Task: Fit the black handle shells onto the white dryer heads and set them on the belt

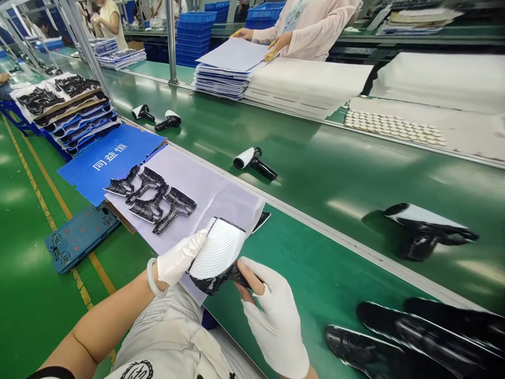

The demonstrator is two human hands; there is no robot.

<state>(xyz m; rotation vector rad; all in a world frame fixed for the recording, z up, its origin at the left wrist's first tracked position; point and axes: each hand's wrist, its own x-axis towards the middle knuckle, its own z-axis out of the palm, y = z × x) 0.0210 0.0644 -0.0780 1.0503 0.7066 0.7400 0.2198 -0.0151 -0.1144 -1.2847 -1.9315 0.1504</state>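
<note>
A white-and-black plastic housing (221, 250), with a ribbed white face, is held up above the table's near edge. My left hand (183, 258), in a white glove, grips its left side. Bare fingertips of my gloved right hand (272, 310) close round the black handle at its lower right. Several black half shells (152, 197) lie on a white sheet (197, 168) just beyond my left hand. To the right of my right hand, more glossy black parts (363, 347) rest on the green surface, partly blurred.
A green conveyor (315, 158) carries several dryer-shaped housings (256, 162). Stacked trays of black parts (79, 116) stand at the left beside a blue board (114, 160). Across the conveyor, a person's hands (279, 45) touch a stack of sheets (223, 81). A metal post (171, 42) rises behind.
</note>
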